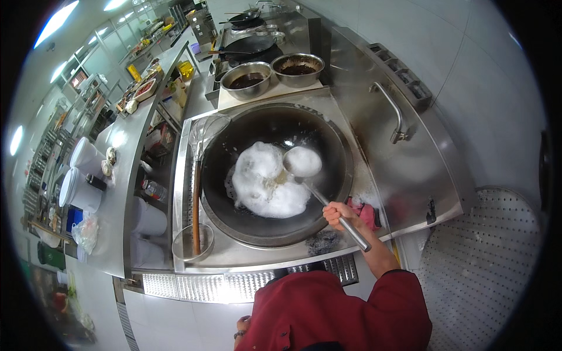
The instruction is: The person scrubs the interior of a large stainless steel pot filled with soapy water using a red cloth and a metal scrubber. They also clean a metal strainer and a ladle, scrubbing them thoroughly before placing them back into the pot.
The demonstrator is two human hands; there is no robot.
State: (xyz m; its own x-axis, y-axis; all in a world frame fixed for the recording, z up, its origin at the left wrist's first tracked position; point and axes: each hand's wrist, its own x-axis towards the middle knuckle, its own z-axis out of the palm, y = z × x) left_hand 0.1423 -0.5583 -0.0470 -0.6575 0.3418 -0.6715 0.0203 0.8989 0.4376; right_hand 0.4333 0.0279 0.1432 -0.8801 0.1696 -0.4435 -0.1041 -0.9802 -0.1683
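Observation:
My right hand (340,216) grips the metal handle of a large ladle (318,195). The ladle's bowl is full of white foam and hangs over the right part of a big dark wok (281,125). White foam (259,184) covers much of the wok's bottom, with a little yellowish liquid showing in the middle. Low at my side, well away from the wok, is my left hand (243,323); my red jacket partly hides it, and whether its fingers are closed cannot be told.
A wire skimmer (196,175) with a wooden handle lies left of the wok, its grip end at a round strainer (193,243). Behind stand two steel bowls (246,90) of dark sauce. A pink cloth (364,213) and steel wool (322,242) lie right. A faucet (397,114) projects from the splashback.

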